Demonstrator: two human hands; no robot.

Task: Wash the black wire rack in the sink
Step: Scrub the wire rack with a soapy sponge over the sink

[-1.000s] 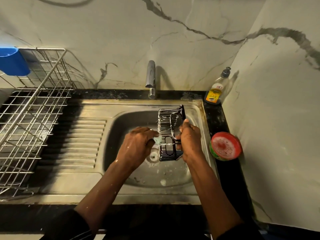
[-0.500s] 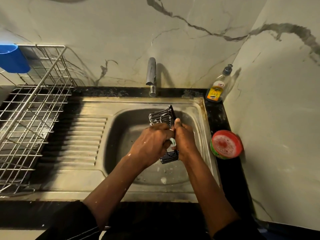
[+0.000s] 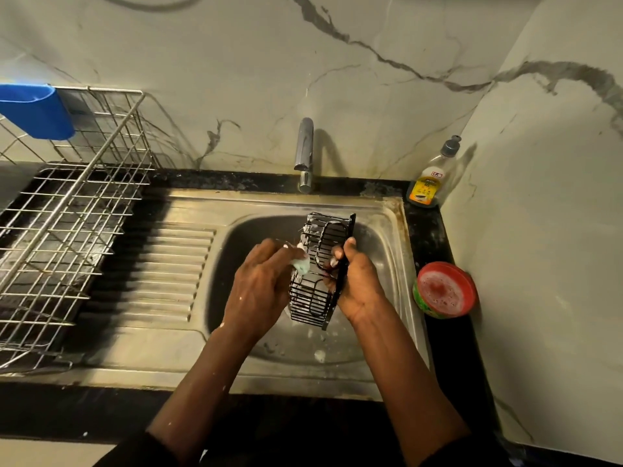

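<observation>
The black wire rack [image 3: 317,291] is held upright on its end over the basin of the steel sink [image 3: 394,251]. My right hand [image 3: 357,281] grips its right side, thumb up along the frame and fingers curled in among the wires. My left hand [image 3: 261,284] holds a pale green scrubber [image 3: 301,263] and presses it against the rack's left side. Soap foam clings to the upper wires. The tap [image 3: 304,153] stands behind the basin with no water visible.
A steel wire dish rack [image 3: 64,230] with a blue plastic holder [image 3: 33,109] stands at the left. The ribbed draining board [image 3: 158,281] lies beside it. A dish-soap bottle [image 3: 429,176] and a red-topped soap tub [image 3: 443,289] sit on the black counter at the right, by the marble wall.
The rack has turned, its open wire side now facing me. My left hand drew back from over the rack to its left side, and the scrubber shows again.
</observation>
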